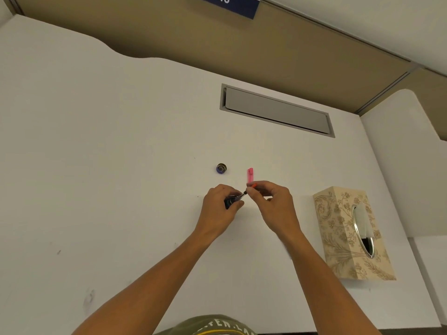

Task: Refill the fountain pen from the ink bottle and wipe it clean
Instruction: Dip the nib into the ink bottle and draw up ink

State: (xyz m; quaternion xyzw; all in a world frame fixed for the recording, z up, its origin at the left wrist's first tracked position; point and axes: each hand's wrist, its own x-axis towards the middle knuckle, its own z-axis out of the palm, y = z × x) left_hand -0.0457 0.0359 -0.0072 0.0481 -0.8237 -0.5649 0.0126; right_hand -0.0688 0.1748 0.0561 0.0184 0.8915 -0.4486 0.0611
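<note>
Here, at a white desk, a person worked with both bare hands close together near the desk's middle. The left hand curled its fingers around a small dark ink bottle, which sat low at the desk surface, largely hidden by the fingers. The right hand pinched a fountain pen between thumb and fingertips, the other fingers bent; the pen lay tilted, its dark front end slanting down to the left to the top of the bottle, its orange-red rear end poking out above the fingers. Whether the tip was inside the bottle's mouth could not be told.

Just beyond the hands, a pink pen cap lay on the desk, pointing away from the person. To its left, apart from it, lay the bottle's round dark lid.

Well to the right of the hands stood a tissue box with a floral pattern, white tissue showing in its oval slot. Farther back, a grey cable hatch was set into the desk, and a tan partition rose behind, carrying a blue sign.
</note>
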